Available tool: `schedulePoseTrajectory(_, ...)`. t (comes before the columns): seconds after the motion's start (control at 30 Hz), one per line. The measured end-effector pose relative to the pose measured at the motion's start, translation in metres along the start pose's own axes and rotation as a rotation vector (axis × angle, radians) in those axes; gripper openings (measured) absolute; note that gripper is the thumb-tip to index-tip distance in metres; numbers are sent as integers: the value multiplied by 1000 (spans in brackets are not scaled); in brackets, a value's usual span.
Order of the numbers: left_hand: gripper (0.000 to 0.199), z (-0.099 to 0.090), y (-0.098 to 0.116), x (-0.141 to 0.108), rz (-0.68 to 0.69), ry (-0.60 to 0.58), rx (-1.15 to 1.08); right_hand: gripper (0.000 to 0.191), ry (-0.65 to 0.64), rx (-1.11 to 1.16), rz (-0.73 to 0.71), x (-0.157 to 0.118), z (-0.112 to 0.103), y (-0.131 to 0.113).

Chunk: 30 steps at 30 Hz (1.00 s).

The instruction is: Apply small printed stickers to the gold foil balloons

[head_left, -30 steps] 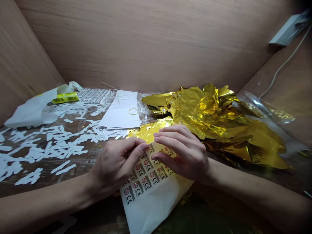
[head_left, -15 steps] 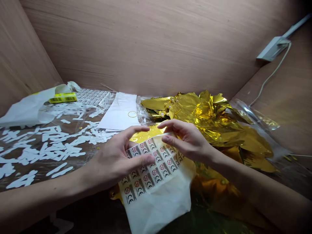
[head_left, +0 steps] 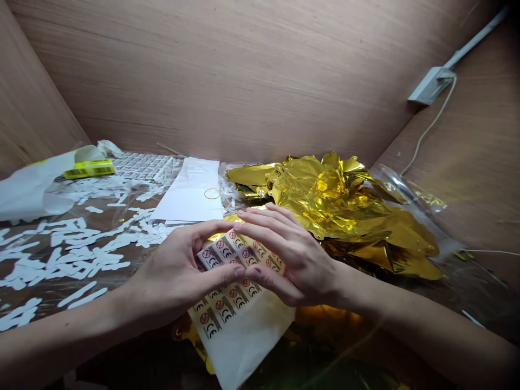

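Observation:
A white sheet of small CE stickers with red ban signs (head_left: pixel 233 296) is tilted up in front of me. Its lower part is bare backing paper. My left hand (head_left: pixel 179 271) grips the sheet's left side, thumb over the printed face and fingers behind. From the right, my right hand (head_left: pixel 288 254) closes over the upper right part, its fingers stretched across the top edge. Both thumb tips meet over the stickers. Whether a loose sticker lies between them I cannot make out. Gold foil balloons (head_left: pixel 207 360) lie beneath the sheet.
More gold foil balloons (head_left: pixel 325 189) are heaped at the back right. White paper (head_left: pixel 190 189) bears a rubber band (head_left: pixel 212 194). Scattered white strips (head_left: pixel 73 254) cover the left, near a yellow label pack (head_left: pixel 89 169). A power strip (head_left: pixel 433 85) hangs on the right wall.
My right hand has moved left and down across the sheet, its thumb now meeting my left thumb. The sheet has shifted slightly left, as has the whole view.

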State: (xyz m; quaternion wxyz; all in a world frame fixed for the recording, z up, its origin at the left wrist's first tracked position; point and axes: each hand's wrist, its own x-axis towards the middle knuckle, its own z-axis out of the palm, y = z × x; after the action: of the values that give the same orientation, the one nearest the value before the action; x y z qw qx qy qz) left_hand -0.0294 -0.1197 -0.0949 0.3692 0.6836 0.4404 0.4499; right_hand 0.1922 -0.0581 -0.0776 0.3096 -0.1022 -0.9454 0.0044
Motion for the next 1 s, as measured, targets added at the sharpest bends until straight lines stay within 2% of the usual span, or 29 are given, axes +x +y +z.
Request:
schedulePoseTrajectory(0.1, 37, -2, -3, -3, -64, -73, -138, 46, 37, 15, -23, -1, 6, 4)
schedulePoseTrajectory(0.17, 23, -3, -4, -5, -103, -108, -199, 39, 89, 3, -28, -2, 10, 7)
schedulePoseTrajectory(0.23, 19, -4, -3, -5, -108, -107, -230, 31, 129, 0, -33, -2, 12, 9)
schedulePoseTrajectory(0.57, 17, 1, 6, -9, -3, -43, -195, 8, 264, 212, 87, 0, 11, 0)
schedulePoseTrajectory(0.67, 17, 2, 6, -10, 29, -33, -176, 5, 266, 251, 144, 1, 10, -4)
schedulePoseTrajectory(0.83, 18, 2, 2, -9, 113, -5, -33, 9, 223, 415, 324, 3, 5, -10)
schedulePoseTrajectory(1.0, 16, 2, 3, -10, 142, 12, 16, 4, 227, 423, 307, 5, 3, -10)
